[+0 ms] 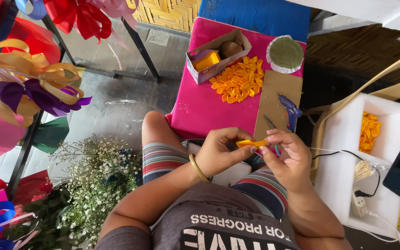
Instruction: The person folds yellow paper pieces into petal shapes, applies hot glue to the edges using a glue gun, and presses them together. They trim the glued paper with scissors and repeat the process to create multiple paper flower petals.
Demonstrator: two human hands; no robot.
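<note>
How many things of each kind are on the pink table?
On the pink table:
Cardboard box: 1
Pile of orange folded ribbon pieces: 1
Round paper plate: 1
Cardboard sheet: 1
Blue glue gun: 1
Total: 5

Orange ribbon piece (251, 143) partly hidden by fingers (237, 139); bouquets cut off left.

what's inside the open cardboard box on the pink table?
The cardboard box holds a yellow block-shaped item, something purple beside it, and a brownish round thing at the far end. Whatever lies beneath them, and the box floor, is covered.
</note>
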